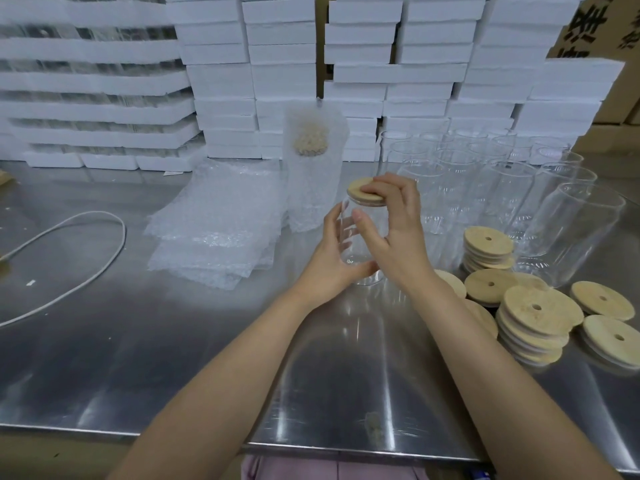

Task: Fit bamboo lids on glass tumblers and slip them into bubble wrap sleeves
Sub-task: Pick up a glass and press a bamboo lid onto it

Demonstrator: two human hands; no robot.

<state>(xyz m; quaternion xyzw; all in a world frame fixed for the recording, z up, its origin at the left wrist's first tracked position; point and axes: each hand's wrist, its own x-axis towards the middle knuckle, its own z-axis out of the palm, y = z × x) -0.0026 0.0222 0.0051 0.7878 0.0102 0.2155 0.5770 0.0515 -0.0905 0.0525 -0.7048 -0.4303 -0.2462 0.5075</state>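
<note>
A clear glass tumbler (360,244) stands on the steel table (173,358) at the centre. My left hand (334,258) grips its side from the left. My right hand (398,226) presses a round bamboo lid (362,192) onto its rim, fingers over the lid, thumb against the glass. Just behind stands a lidded tumbler inside a bubble wrap sleeve (313,168). A stack of flat bubble wrap sleeves (214,230) lies to the left. Loose bamboo lids (536,313) lie in piles at the right.
Several empty glass tumblers (502,188) stand at the back right. White foam boxes (284,74) are stacked along the back, cardboard cartons (602,36) at the far right. A white cord (86,258) loops across the table's left side.
</note>
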